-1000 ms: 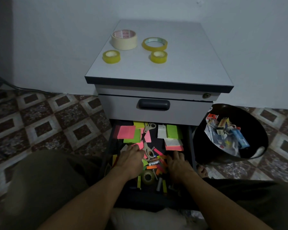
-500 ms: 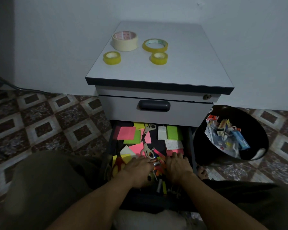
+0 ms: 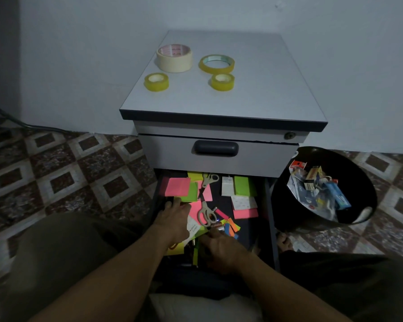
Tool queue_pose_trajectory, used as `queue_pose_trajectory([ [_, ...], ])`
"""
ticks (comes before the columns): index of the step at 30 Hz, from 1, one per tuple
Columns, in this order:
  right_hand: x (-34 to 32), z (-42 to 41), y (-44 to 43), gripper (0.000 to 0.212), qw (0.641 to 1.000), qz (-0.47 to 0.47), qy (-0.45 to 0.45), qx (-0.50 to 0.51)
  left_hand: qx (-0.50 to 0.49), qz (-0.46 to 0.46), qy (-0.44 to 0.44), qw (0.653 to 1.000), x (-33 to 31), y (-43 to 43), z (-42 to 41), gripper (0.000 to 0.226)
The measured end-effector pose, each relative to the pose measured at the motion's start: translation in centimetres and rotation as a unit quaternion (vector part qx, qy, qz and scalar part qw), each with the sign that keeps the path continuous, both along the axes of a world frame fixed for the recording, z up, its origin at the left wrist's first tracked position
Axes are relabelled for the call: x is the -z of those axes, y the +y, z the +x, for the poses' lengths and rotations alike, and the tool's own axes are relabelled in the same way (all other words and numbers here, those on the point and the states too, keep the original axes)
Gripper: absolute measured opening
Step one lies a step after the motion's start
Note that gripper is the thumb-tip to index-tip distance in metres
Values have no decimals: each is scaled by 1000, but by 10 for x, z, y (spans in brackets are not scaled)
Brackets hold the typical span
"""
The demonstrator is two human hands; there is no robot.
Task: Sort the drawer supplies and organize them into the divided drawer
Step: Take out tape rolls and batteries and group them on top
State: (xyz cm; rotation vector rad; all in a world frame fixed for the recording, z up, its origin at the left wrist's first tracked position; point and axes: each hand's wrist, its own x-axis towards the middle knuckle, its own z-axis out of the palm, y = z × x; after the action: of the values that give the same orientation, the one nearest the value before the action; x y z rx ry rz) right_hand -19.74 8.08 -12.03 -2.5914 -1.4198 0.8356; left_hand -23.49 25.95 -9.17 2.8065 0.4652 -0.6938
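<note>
The bottom drawer (image 3: 270,205) of the grey cabinet stands pulled out, full of loose supplies. Pink sticky notes (image 3: 177,187) and green notes (image 3: 192,194) lie at its back left. Grey scissors (image 3: 206,213) rest in the middle, with a second pair (image 3: 209,180) behind them. A white pad (image 3: 227,187), a green pad (image 3: 242,185) and a pink pad (image 3: 245,214) lie at the right. My left hand (image 3: 172,219) lies flat with fingers spread on the drawer's left side. My right hand (image 3: 221,249) is curled over small items beside the batteries (image 3: 217,227); its fingertips are hidden.
Several tape rolls, including a wide cream roll (image 3: 174,58) and a yellow ring (image 3: 216,63), sit on the cabinet top (image 3: 265,84). The upper drawer (image 3: 215,148) is shut. A black bin (image 3: 286,205) with discarded packaging stands on the right. Patterned floor tiles lie on both sides.
My left hand slid left and back toward the pink notes. My right hand moved left and nearer to me, to the drawer's front middle.
</note>
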Motion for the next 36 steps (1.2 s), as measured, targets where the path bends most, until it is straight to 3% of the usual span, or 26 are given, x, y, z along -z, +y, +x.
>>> queue_pose_trajectory([
  [6, 8, 4, 0, 48, 998, -36, -55, -16, -69, -54, 26, 996, 9, 2, -1, 94],
  [11, 4, 19, -9, 54, 993, -71, -66, 71, -106, -93, -33, 989, 16, 5, 1, 90],
  [14, 2, 27, -17, 54, 988, -73, -70, 118, -144, -121, -68, 980, 17, 2, 5, 78],
  [18, 2, 32, -25, 72, 985, -77, -47, 148, -204, -193, -111, 953, 21, 0, 10, 49],
  [21, 0, 37, -28, 78, 980, -78, -35, 179, -278, -275, -149, 908, 16, 2, 12, 29],
  [23, 0, 39, -29, 84, 977, -75, -30, 196, -319, -294, -185, 882, 12, 6, 14, 28],
  [28, -2, 39, -26, 88, 973, -60, -24, 220, -275, -204, -198, 919, -2, 11, 11, 29],
  [33, -2, 35, -28, 85, 980, -70, 5, 187, -196, -148, -67, 967, 0, 11, 8, 30],
  [36, -3, 31, -27, 80, 987, -70, 29, 144, -156, -114, -72, 979, 5, 1, 6, 21],
])
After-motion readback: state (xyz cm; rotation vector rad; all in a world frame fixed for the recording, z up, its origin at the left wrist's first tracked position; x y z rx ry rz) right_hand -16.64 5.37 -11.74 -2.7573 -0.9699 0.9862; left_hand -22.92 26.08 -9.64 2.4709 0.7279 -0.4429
